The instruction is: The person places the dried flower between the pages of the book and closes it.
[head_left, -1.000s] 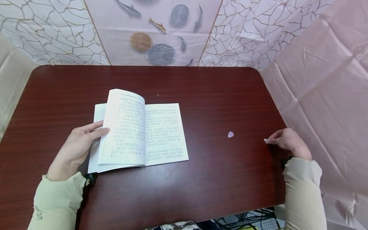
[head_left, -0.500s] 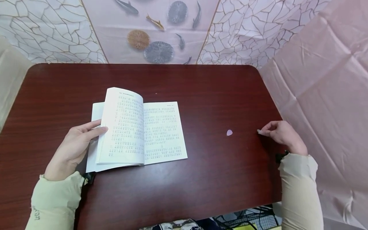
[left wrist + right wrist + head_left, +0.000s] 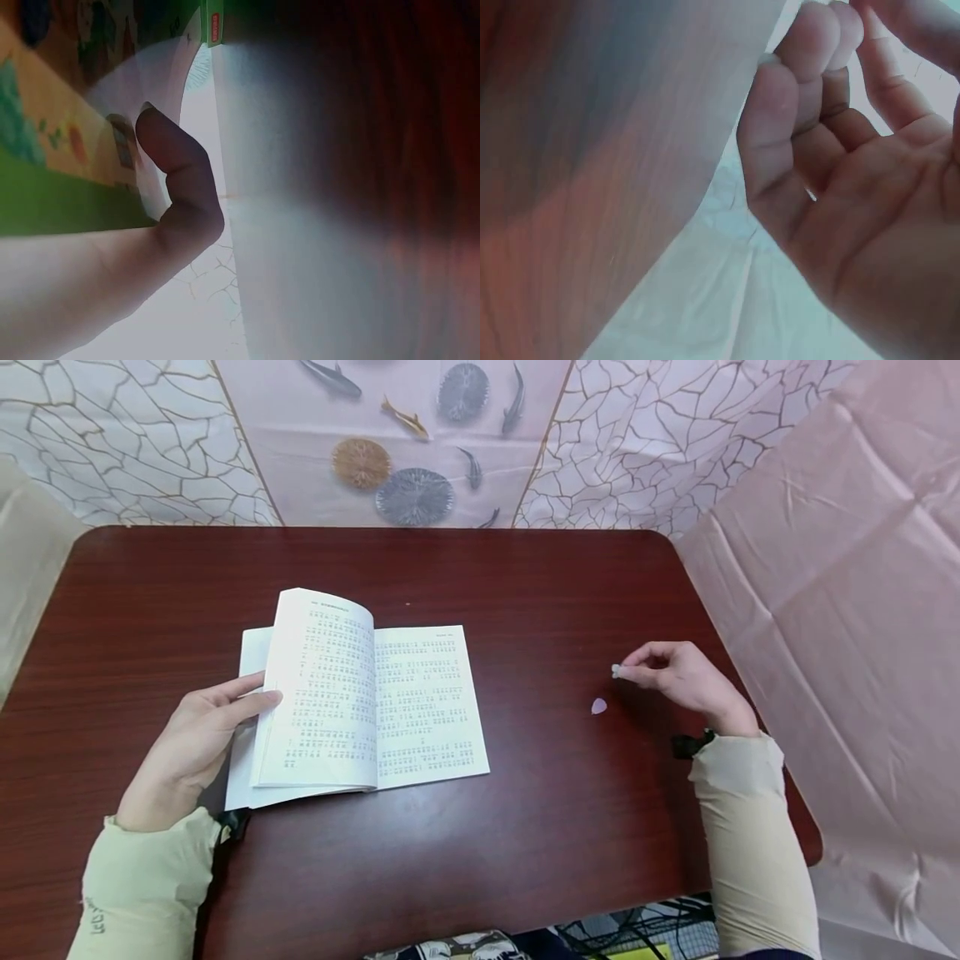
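Observation:
An open book [image 3: 427, 702] of printed text lies on the table, its left-hand pages curving upward. My left hand [image 3: 191, 735] grips those raised pages at their outer edge, thumb on top. In the left wrist view, the book's colourful cover [image 3: 67, 165] shows beside a bent finger of the left hand [image 3: 187, 187]. Over the table's right part, my right hand [image 3: 690, 681] pinches a small whitish piece [image 3: 616, 671] between thumb and fingertips. Just below it lies a pale pink, petal-shaped piece [image 3: 598, 706]. The right wrist view shows the right hand [image 3: 840, 150] with curled fingers; the whitish piece is hidden there.
The dark red-brown table [image 3: 525, 843] has rounded corners. Patterned cloth [image 3: 420, 410] hangs behind it, and a pink cloth [image 3: 840, 568] borders its right side. Cables [image 3: 637, 927] show below the front edge.
My right hand has moved left and away from me, from the table's right edge to near the pink piece, carrying the whitish piece. The left hand keeps hold of the pages.

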Available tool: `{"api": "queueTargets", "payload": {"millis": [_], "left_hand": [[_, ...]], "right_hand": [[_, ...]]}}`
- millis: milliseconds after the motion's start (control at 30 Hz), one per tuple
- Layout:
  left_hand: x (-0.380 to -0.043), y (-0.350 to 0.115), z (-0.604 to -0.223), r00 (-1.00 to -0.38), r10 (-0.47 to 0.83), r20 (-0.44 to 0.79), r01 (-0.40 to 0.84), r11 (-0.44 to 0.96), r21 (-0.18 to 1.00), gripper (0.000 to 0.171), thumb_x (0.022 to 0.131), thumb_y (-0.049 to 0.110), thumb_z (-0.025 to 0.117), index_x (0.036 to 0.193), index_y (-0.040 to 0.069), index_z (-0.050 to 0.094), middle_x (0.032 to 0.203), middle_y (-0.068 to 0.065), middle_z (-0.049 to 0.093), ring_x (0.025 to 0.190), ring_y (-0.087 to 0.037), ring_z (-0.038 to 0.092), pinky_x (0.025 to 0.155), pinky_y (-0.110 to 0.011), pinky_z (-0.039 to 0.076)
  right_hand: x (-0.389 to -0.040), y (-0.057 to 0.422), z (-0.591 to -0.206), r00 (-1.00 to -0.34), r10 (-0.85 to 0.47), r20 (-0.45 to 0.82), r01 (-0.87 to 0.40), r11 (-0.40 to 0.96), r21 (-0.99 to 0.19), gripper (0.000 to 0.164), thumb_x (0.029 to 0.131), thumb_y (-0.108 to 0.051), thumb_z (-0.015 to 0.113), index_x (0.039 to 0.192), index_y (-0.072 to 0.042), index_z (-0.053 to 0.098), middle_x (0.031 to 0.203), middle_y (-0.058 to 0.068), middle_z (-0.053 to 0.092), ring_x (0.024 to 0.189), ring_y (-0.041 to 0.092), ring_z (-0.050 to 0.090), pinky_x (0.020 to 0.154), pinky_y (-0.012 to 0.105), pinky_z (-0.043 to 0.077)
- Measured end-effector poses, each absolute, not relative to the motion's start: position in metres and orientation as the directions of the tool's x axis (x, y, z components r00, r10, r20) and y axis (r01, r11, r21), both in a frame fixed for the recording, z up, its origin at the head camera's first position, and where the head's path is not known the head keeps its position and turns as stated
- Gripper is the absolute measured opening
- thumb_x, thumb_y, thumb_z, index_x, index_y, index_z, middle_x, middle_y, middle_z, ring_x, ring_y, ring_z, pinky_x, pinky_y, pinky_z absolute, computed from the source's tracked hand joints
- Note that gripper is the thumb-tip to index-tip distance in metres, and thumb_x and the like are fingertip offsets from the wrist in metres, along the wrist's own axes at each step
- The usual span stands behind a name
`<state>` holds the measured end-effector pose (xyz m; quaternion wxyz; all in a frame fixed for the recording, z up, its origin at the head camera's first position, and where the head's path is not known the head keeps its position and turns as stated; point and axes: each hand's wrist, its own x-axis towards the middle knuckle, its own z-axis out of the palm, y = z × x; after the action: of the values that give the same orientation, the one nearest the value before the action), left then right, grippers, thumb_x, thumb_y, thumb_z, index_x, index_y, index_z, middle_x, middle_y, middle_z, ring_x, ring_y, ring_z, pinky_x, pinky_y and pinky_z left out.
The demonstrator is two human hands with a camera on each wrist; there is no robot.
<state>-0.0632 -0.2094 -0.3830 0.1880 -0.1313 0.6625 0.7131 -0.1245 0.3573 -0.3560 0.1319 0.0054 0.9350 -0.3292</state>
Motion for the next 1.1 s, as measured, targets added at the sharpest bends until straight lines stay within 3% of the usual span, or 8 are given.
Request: {"api": "queueTargets", "payload": {"millis": [167,367,567,900,1100], "left_hand": [[-0.063,-0.209,-0.383,-0.897,0.099,-0.431,-0.437,-0.05,0.898,0.079,0.09,0.023,0.072,0.149,-0.004,0.028,0.094,0.011,0.072,0.085,-0.004,0.067,0.069,-0.022,0.051],[-0.063,-0.21,-0.383,-0.899,0.099,-0.427,-0.434,-0.057,0.899,0.078,0.09,0.022,0.072,0.149,-0.005,0.028,0.095,0.011,0.072,0.085,-0.004,0.068,0.069,-0.021,0.051],[-0.061,-0.209,-0.383,-0.886,0.089,-0.455,-0.457,0.0,0.89,0.08,0.089,0.029,0.073,0.15,-0.001,0.031,0.095,0.012,0.072,0.086,-0.004,0.067,0.069,-0.023,0.052],[-0.061,-0.21,-0.385,-0.888,0.094,-0.451,-0.455,-0.036,0.89,0.078,0.089,0.026,0.073,0.149,-0.001,0.031,0.095,0.011,0.072,0.085,-0.005,0.068,0.069,-0.023,0.052],[-0.061,-0.21,-0.385,-0.891,0.094,-0.445,-0.45,-0.035,0.892,0.078,0.09,0.026,0.072,0.15,-0.001,0.031,0.095,0.012,0.072,0.085,-0.005,0.067,0.069,-0.023,0.051]], "right_hand": [[-0.132,0.336,-0.352,-0.961,-0.112,-0.252,0.085,0.748,-0.658,0.031,0.084,-0.043,0.076,0.101,-0.017,0.072,0.093,0.013,0.068,0.087,0.032,0.061,0.068,0.03,0.046],[-0.134,0.297,-0.335,-0.949,-0.189,-0.251,0.042,0.716,-0.697,0.021,0.089,-0.03,0.074,0.098,-0.011,0.072,0.092,0.016,0.064,0.08,0.026,0.055,0.063,0.03,0.042],[-0.138,0.268,-0.338,-0.926,-0.281,-0.25,-0.007,0.678,-0.735,0.017,0.09,-0.023,0.072,0.097,-0.007,0.072,0.089,0.018,0.064,0.08,0.028,0.055,0.074,0.041,0.048],[-0.155,0.225,-0.362,-0.888,-0.424,-0.178,-0.181,0.679,-0.711,0.009,0.089,-0.027,0.073,0.089,-0.019,0.071,0.082,0.014,0.065,0.071,0.021,0.053,0.064,0.033,0.043],[-0.158,0.192,-0.364,-0.855,-0.486,-0.184,-0.227,0.667,-0.71,0.008,0.089,-0.026,0.073,0.087,-0.019,0.07,0.078,0.008,0.065,0.068,0.021,0.05,0.061,0.032,0.039]]}}
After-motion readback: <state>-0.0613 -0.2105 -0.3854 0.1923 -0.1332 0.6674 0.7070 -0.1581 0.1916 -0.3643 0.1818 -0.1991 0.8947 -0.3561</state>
